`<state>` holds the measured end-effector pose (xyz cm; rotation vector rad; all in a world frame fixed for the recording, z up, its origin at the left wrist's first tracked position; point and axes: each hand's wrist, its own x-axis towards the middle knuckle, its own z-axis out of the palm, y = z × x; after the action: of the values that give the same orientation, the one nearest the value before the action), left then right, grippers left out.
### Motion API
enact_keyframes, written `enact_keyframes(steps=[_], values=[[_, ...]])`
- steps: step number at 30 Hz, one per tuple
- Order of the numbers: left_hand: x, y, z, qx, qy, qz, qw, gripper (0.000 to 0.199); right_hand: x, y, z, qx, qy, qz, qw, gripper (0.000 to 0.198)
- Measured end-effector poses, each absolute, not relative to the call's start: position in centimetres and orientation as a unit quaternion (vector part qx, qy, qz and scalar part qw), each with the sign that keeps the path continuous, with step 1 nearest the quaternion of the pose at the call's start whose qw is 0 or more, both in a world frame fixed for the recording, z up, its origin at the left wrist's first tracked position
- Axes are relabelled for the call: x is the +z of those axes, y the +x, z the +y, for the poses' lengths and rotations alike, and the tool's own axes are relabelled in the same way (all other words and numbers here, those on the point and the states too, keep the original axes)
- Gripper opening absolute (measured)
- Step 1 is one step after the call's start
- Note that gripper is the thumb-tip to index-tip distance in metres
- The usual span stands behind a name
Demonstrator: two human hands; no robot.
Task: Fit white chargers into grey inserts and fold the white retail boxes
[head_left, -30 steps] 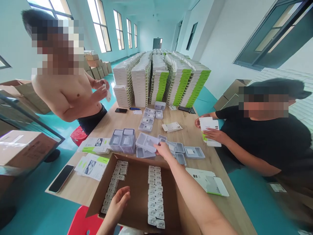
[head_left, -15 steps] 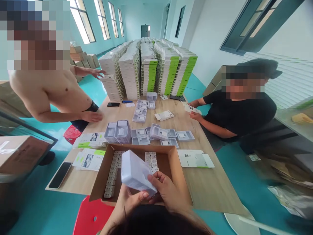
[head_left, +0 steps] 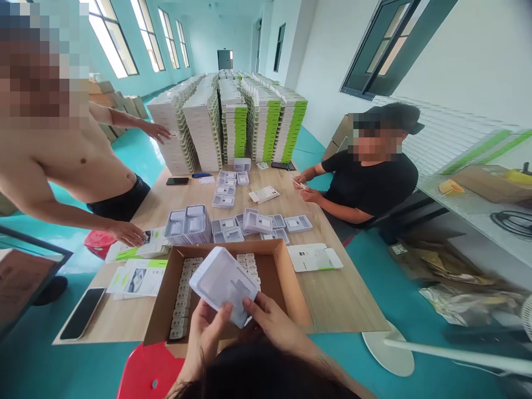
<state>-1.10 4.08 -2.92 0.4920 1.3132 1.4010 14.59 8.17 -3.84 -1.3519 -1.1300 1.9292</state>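
Observation:
A white plastic tray [head_left: 222,280], perhaps several nested together, is tilted above an open cardboard box [head_left: 297,288]. My left hand [head_left: 210,330] grips its lower left side, thumb on the face. At the lower right edge, my right hand [head_left: 270,318] is closed on the same tray. Below, rows of small white square pieces [head_left: 179,310] line the left side of the box, and more white pieces [head_left: 249,266] sit toward its middle. Just beyond the box stand stacked white trays [head_left: 189,224] and several loose trays [head_left: 257,221] with small white items in them.
Flat printed cartons [head_left: 139,277] and a phone [head_left: 83,313] lie at left, another folded carton [head_left: 316,257] at right. Tall stacks of white-and-green boxes [head_left: 236,130] fill the table's far end. One person's hand [head_left: 128,233] touches the left cartons; another person [head_left: 366,177] sits at right.
The tray in my hands has turned so its broad face shows more. The view has shifted right. The left person's lower hand has moved onto the printed cartons.

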Motion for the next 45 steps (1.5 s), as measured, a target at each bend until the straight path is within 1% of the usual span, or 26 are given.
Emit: enact_keyframes(steps=[2, 4, 6, 7, 9, 11, 13, 16, 20, 24, 27, 30, 35, 37, 40, 43, 45], values=[[-3.3, -2.2, 3.6, 0.611, 0.144, 0.548, 0.554, 0.052, -4.9, 16.2, 9.9, 0.66, -0.529, -0.471, 0.251, 0.063], [-3.8, -3.6, 3.1, 0.619, 0.089, 0.538, 0.565, 0.049, -6.7, 17.8, 12.0, 0.604, -0.582, -0.485, 0.247, 0.045], [-4.3, -5.1, 2.6, 0.626, 0.055, 0.535, 0.565, 0.049, -9.1, 18.6, 13.7, 0.561, -0.633, -0.492, 0.207, 0.029], [-4.5, -5.9, 2.5, 0.627, 0.041, 0.537, 0.563, 0.052, -10.5, 18.6, 14.4, 0.546, -0.654, -0.492, 0.18, 0.025], [-4.9, -7.2, 2.4, 0.623, 0.015, 0.547, 0.56, 0.056, -13.2, 17.7, 15.1, 0.524, -0.685, -0.488, 0.135, 0.025], [-5.0, -8.1, 2.4, 0.613, 0.0, 0.554, 0.564, 0.058, -15.6, 16.4, 15.4, 0.504, -0.707, -0.481, 0.119, 0.031], [-4.8, -8.5, 2.3, 0.607, 0.004, 0.558, 0.566, 0.056, -17.5, 15.3, 15.5, 0.49, -0.721, -0.474, 0.124, 0.035], [-3.7, -8.2, 2.0, 0.607, 0.016, 0.557, 0.567, 0.052, -19.4, 15.2, 15.3, 0.491, -0.722, -0.463, 0.153, 0.034], [-2.3, -7.6, 1.1, 0.612, 0.017, 0.544, 0.574, 0.062, -20.8, 16.8, 14.9, 0.494, -0.717, -0.439, 0.22, 0.032], [-2.1, -7.2, 0.6, 0.622, -0.011, 0.515, 0.59, 0.062, -20.9, 17.1, 14.6, 0.5, -0.702, -0.427, 0.274, 0.031], [-2.0, -6.9, 0.7, 0.62, -0.004, 0.481, 0.62, 0.068, -20.1, 16.6, 14.3, 0.505, -0.684, -0.432, 0.302, 0.03], [-1.6, -6.6, 1.1, 0.622, 0.01, 0.466, 0.63, 0.069, -18.3, 16.2, 14.0, 0.499, -0.669, -0.443, 0.328, 0.031], [-0.9, -6.1, 1.8, 0.618, 0.03, 0.469, 0.63, 0.07, -12.9, 16.3, 12.4, 0.479, -0.63, -0.474, 0.386, 0.056], [-1.2, -5.9, 2.0, 0.611, 0.045, 0.469, 0.636, 0.069, -9.6, 16.3, 11.5, 0.479, -0.602, -0.495, 0.404, 0.06], [-2.0, -5.5, 2.6, 0.596, 0.069, 0.464, 0.652, 0.064, -4.2, 15.9, 10.7, 0.504, -0.528, -0.555, 0.4, 0.05], [-2.9, -4.9, 3.4, 0.578, 0.096, 0.458, 0.668, 0.061, 0.1, 14.9, 10.8, 0.525, -0.464, -0.63, 0.335, 0.031], [-3.2, -4.6, 3.7, 0.559, 0.112, 0.454, 0.685, 0.06, 1.7, 14.2, 10.9, 0.524, -0.46, -0.654, 0.292, 0.021]])
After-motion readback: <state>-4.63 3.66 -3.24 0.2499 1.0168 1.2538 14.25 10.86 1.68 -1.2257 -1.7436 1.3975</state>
